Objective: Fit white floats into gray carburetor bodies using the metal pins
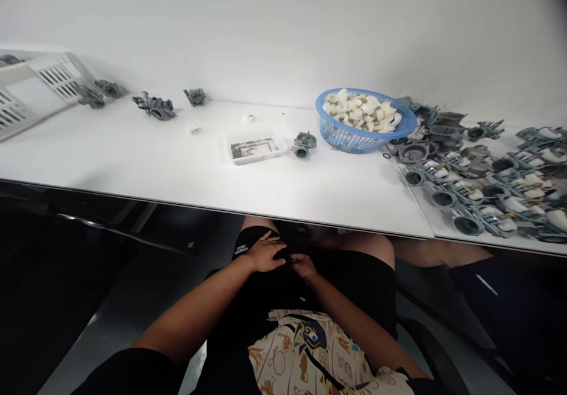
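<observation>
My left hand (267, 252) lies with its fingers spread on the black shorts (341, 271), over my thigh. Close to it in my lap is my right hand (303, 265), its fingers curled together against the dark cloth; what they hold, if anything, I cannot make out. Both hands are below the table edge. On the table ahead, a white tray (261, 159) contains thin metal pins (252, 148). A grey metal carburetor body (303, 144) stands just right of that tray. Farther right, a blue basket (354, 141) is heaped with white plastic floats (363, 111).
Many carburetors (467, 225), several with white floats fitted, crowd the table's right end. At the left are a white slotted crate (57, 82) and several carburetor bodies (155, 105). A small black ring (387, 155) lies near the basket. Another person's leg (443, 253) shows at right.
</observation>
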{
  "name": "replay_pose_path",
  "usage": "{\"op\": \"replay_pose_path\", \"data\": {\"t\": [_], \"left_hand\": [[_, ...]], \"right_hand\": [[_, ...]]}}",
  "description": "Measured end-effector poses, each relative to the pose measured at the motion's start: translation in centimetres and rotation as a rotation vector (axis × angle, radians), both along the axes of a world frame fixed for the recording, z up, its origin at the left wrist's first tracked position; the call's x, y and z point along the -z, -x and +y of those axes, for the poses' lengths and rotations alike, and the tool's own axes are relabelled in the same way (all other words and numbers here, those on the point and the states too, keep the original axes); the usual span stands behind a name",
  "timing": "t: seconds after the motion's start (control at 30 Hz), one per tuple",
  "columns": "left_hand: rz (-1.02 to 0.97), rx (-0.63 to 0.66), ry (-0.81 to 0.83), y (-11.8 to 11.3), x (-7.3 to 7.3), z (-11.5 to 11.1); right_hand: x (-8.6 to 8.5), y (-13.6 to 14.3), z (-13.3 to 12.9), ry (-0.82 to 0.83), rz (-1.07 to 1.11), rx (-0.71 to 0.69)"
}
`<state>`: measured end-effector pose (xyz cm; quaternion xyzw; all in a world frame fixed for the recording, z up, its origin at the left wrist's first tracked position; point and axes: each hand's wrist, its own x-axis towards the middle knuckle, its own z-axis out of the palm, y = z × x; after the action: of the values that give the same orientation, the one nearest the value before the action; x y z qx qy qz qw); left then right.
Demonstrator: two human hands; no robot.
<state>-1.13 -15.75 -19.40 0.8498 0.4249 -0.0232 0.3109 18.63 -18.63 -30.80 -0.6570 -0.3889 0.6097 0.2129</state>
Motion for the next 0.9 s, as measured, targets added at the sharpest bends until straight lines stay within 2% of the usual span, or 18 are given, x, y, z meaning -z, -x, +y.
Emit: {"op": "replay_pose_path", "data": {"t": [0.13,0.23,0.3,0.4,0.53,0.67,0.77,0.8,0.87,0.9], "left_hand": [[-0.005,-0.002,-0.003,0.0,-0.1,0.0],[-0.015,-0.012,-0.006,-0.1,-0.1,0.0],[-0.024,-0.016,-0.009,-0.1,0.0,0.0],[-0.033,-0.022,-0.013,-0.2,0.1,0.0],[-0.037,-0.025,-0.013,-0.3,0.0,0.0],[-0.044,-0.027,-0.023,-0.4,0.0,-0.1],[-0.037,-0.039,-0.034,-0.4,0.2,-0.3],[-0.034,-0.039,-0.036,-0.4,0.2,-0.4],[-0.035,-0.04,-0.038,-0.4,0.3,-0.5],[-0.038,-0.042,-0.038,-0.4,0.3,-0.6]], "right_hand": [[-0.7,0.0,0.1,0.011,-0.047,-0.09],[-1.8,0.1,0.4,-0.066,-0.074,-0.109],[-3.1,-0.1,0.5,-0.16,-0.083,-0.098],[-5.9,-1.0,0.5,-0.342,-0.071,-0.067],[-11.6,-3.1,-0.4,-0.551,-0.036,-0.059],[-19.9,-4.9,-0.4,-0.765,-0.101,-0.004],[-26.6,-5.8,1.8,-0.954,-0.256,0.106],[-28.4,-6.1,2.9,-1.001,-0.347,0.103],[-30.9,-6.6,5.5,-1.035,-0.492,0.008],[-31.6,-6.8,6.9,-1.029,-0.561,-0.037]]}}
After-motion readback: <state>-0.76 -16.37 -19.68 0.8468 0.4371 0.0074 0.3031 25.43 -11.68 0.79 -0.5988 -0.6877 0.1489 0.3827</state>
